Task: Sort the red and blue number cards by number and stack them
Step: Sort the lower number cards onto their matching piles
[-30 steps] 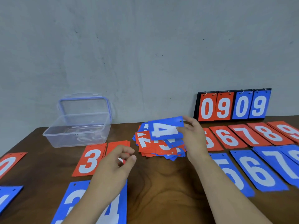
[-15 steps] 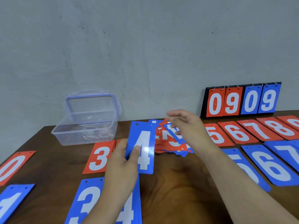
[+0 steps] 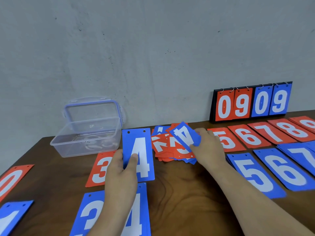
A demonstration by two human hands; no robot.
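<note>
My left hand (image 3: 121, 169) grips a blue 4 card (image 3: 139, 154) upright above the table, thumb on its face. My right hand (image 3: 208, 147) pinches another blue 4 card (image 3: 185, 135), tilted, on top of the mixed red and blue pile (image 3: 170, 149) at the table's middle. Sorted cards lie face up around: a red 3 (image 3: 100, 169), a blue 3 (image 3: 88, 215) and a blue 4 (image 3: 138, 212) near me, a red 0 (image 3: 10, 181) and a blue 1 (image 3: 10, 218) at left, red 5 to 8 (image 3: 255, 135) and blue 5 to 7 (image 3: 272, 169) at right.
An open clear plastic box (image 3: 88, 132) stands at the back left by the wall. A black flip scoreboard (image 3: 252, 103) reading 09 09 leans against the wall at the back right. The brown wooden table (image 3: 187, 198) ends at the wall.
My left hand took the blue 4 card from the right hand and holds it upright. The right hand went back to the pile and picked up a second blue 4 card.
</note>
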